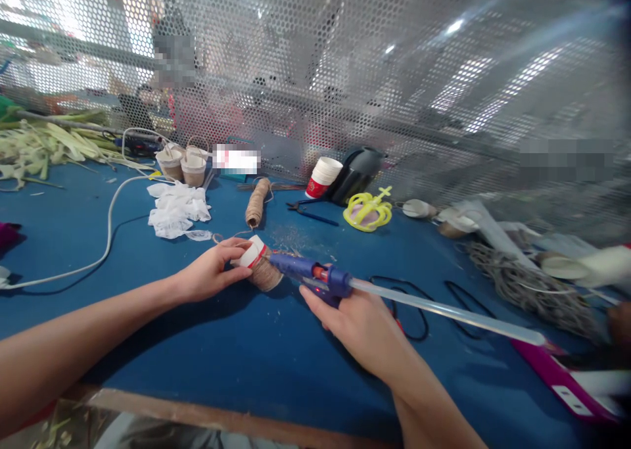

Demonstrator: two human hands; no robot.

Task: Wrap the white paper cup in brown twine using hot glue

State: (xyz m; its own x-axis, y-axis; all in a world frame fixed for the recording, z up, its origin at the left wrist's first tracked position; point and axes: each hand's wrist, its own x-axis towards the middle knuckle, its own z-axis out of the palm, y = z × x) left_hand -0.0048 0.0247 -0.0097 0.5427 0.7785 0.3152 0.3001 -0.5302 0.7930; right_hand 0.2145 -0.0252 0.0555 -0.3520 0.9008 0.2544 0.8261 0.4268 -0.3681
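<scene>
Left hand [215, 270] grasps twine-wrapped cup [267, 275], right hand [359, 321] glue gun [306, 273], nozzle [274, 259] perhaps touching it, well inside the table edge [187, 412].

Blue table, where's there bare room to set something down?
Bare: the near part of the blue table, between the arms, closer in than the left hand and right hand, plus a patch between the yellow crown and black cord. Crowded: the far left, with leaves, and the right side, with grey rope.
</scene>
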